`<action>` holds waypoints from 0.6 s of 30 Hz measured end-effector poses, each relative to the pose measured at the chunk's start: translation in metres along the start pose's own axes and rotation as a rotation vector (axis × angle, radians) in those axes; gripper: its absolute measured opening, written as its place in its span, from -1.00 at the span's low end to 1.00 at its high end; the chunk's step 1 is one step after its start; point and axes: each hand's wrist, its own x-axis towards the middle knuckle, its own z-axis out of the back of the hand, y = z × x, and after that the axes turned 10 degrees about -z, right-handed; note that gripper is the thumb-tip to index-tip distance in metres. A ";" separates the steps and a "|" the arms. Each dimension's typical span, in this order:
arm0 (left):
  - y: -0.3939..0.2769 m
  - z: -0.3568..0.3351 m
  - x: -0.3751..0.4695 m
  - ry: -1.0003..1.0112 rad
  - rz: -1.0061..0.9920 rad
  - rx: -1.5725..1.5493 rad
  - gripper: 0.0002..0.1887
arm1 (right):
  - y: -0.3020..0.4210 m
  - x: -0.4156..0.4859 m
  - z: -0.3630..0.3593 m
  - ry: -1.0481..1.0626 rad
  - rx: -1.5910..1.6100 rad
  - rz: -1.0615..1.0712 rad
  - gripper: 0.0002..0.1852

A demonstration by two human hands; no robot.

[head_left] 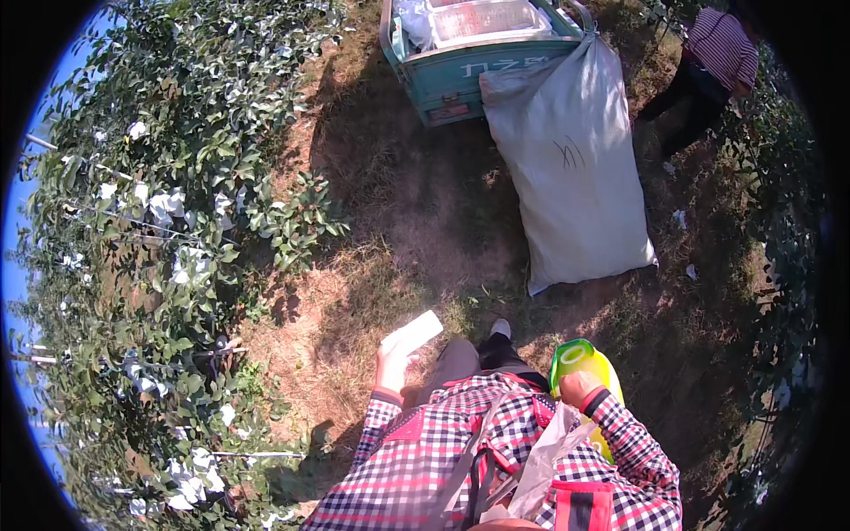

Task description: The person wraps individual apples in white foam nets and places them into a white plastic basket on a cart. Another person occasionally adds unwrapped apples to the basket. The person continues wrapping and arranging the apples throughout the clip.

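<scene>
My left hand (pixel 392 366) grips a flat white rectangular item (pixel 413 332), too bright to show any detail; it may be paper. My right hand (pixel 579 387) is closed on the upper part of a yellow and green item (pixel 611 375), probably plastic, held at my right side. My forearm and sleeve hide part of it, so I cannot tell whether it is a bag or a basin. A thin translucent strip (pixel 548 458) hangs over the front of my checked jacket (pixel 445 425).
A large stuffed white woven sack (pixel 578 172) leans against a teal cart (pixel 441 79) carrying a pale plastic crate (pixel 488 23). At the upper right a person (pixel 714 66) bends toward foliage. Leafy fruit trees (pixel 199 133) with white wrappings (pixel 166 204) and wires line the left.
</scene>
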 end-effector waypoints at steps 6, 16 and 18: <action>-0.033 -0.058 0.113 -0.026 0.038 0.010 -0.67 | -0.033 0.104 0.086 0.146 -0.115 0.094 -0.61; -0.079 -0.139 0.369 -0.131 0.099 -0.103 -0.68 | -0.096 0.296 0.256 0.127 -0.065 -0.015 -0.72; -0.113 -0.160 0.421 -0.104 0.027 -0.174 -0.67 | -0.098 0.327 0.300 0.123 -0.066 0.023 -0.67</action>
